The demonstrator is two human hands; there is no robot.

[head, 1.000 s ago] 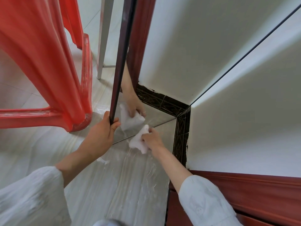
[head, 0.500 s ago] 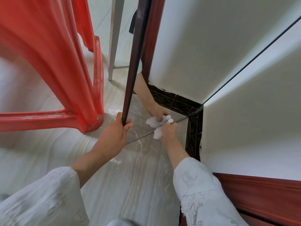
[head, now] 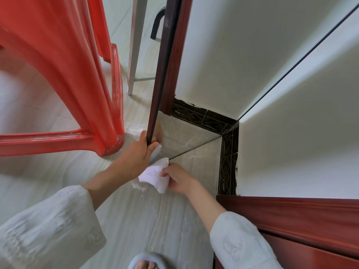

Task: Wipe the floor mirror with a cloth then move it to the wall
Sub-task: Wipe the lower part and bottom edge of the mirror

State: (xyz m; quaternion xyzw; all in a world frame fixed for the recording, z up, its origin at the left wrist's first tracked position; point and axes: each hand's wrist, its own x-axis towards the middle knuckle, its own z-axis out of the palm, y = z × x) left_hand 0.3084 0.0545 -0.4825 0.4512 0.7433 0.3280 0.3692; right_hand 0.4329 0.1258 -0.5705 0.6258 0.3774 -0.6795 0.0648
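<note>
A person's left hand (head: 136,154) grips the floor mirror's dark frame (head: 161,74) near the floor while the right hand (head: 178,178) pinches a white cloth (head: 154,176) at its lower left corner, beside a red plastic stool (head: 81,78).

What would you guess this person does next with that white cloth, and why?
Probably sweep the cloth back along the bottom of the mirror's glass. The right hand pinches the cloth at the mirror's lower left corner, beside the left hand gripping the dark frame edge to steady it. The glass to the right is the open stretch.
</note>
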